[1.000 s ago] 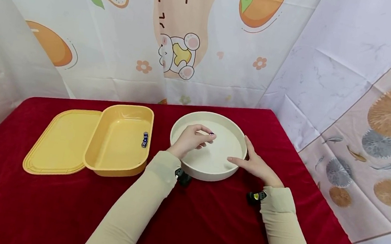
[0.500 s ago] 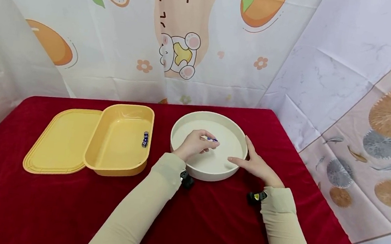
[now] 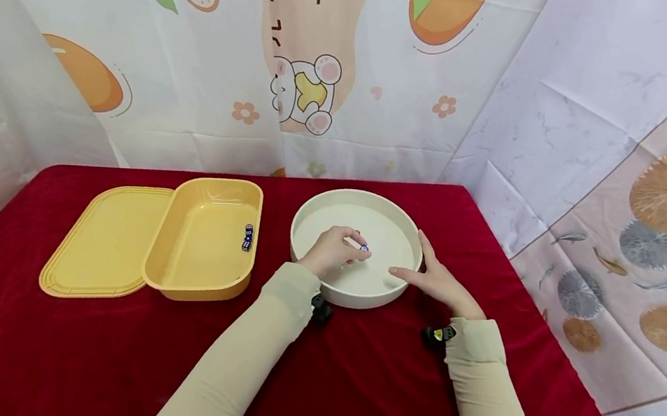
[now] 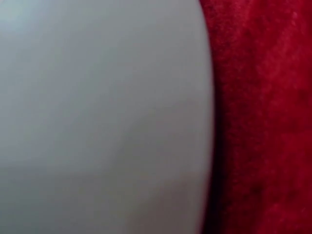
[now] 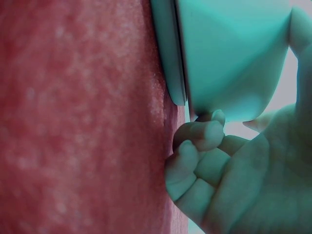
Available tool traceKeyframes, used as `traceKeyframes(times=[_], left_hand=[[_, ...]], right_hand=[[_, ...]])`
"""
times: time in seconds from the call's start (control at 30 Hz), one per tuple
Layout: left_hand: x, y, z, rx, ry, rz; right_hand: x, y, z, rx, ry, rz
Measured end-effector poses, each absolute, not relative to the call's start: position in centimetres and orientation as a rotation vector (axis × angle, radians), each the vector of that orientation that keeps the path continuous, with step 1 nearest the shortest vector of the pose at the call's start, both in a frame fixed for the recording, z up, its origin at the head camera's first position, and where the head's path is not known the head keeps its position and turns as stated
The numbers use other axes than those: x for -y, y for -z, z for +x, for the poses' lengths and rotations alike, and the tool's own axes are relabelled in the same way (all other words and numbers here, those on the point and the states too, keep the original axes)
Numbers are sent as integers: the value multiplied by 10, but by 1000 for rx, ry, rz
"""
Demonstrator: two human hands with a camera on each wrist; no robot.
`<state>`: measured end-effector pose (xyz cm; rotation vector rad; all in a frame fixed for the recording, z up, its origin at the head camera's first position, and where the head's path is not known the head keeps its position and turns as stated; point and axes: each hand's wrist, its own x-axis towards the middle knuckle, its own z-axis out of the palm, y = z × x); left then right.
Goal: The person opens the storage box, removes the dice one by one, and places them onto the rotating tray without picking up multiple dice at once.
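My left hand (image 3: 334, 253) is inside the round cream dish (image 3: 382, 289), pinching a small blue die (image 3: 364, 246) between thumb and fingers. A dark speck just behind its fingers is too small and covered to identify. My right hand (image 3: 436, 281) holds the dish's right side, thumb over the rim. In the right wrist view, fingers of that hand (image 5: 243, 175) curl below the outer wall of the dish (image 5: 229, 53). Only the blurred dish wall (image 4: 97, 97) and red cloth fill the left wrist view; the left hand is out of sight there.
Left of the dish stands an open yellow box (image 3: 201, 234) with several blue dice (image 3: 247, 238) along its right wall. Its flat yellow lid (image 3: 104, 240) lies further left. Red cloth (image 3: 363, 383) covers the table, and printed curtains hang behind and at the right.
My left hand has moved slightly right and lower within the dish. Two blue dice showed at its fingers half a second ago; one shows clearly now. The right hand has stayed still.
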<state>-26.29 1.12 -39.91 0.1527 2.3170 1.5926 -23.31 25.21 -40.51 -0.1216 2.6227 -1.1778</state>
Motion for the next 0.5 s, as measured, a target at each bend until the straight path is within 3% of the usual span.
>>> traceKeyframes(times=[0.5], left_hand=[[-11, 401, -264, -2376, -1499, 54]], right_hand=[[-252, 406, -233, -2616, 1188, -127]])
